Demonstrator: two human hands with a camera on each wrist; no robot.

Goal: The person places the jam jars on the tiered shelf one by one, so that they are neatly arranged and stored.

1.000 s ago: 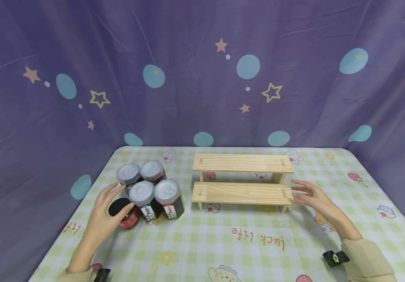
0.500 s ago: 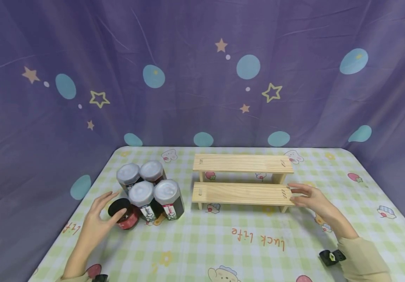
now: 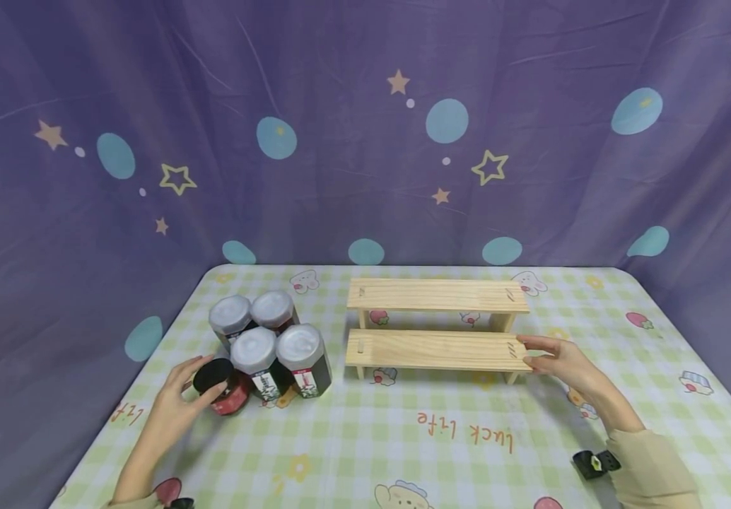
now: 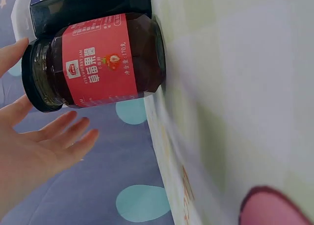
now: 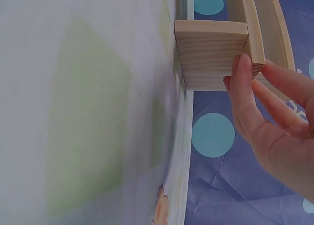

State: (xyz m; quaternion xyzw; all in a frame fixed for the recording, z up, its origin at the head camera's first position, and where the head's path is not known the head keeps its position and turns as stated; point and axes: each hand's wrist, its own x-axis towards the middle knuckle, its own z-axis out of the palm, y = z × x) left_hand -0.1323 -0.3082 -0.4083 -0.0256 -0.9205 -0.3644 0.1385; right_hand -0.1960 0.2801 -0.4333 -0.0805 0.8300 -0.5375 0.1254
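In the head view my left hand is at the jar of strawberry jam, with thumb and a finger on either side of its black lid. The left wrist view shows the jam jar's red label and dark contents; the jar stands upright on the table. My other left fingers stay off the glass. Over on the right, my right hand pinches the right end of the lower board of a two-tier wooden shelf. The right wrist view shows fingers below the board and others above.
Several dark jars with whitish covers stand close together, right beside the jam jar. The upper board of the shelf is behind the lower one. A checked tablecloth covers the table, and a purple curtain hangs behind.
My left hand has drawn back slightly, then closed in on the jam jar's lid. My right hand has moved left onto the shelf's end and now pinches it.
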